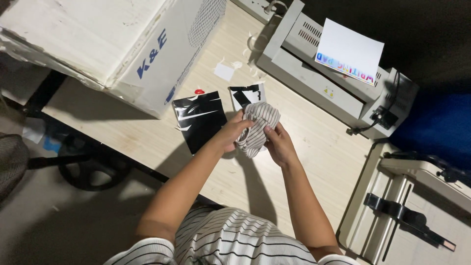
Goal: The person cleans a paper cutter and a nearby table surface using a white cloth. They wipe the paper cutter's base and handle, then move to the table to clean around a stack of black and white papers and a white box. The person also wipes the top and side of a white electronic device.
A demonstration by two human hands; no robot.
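Both of my hands hold a small striped white cloth (258, 123) bunched up above a light wooden table (147, 137). My left hand (231, 133) grips its left side, fingers curled into the folds. My right hand (278, 143) grips its lower right side. Just left of my hands a black glossy sheet (198, 118) lies flat on the table. A smaller black and white sheet (245, 94) lies behind the cloth, partly hidden by it.
A grey laminating machine (319, 83) with a white printed sheet (349, 51) in it stands at the back right. A large white box (122, 44) sits at the back left. A paper trimmer (407, 206) stands at the right. A chair base (88, 169) is on the floor.
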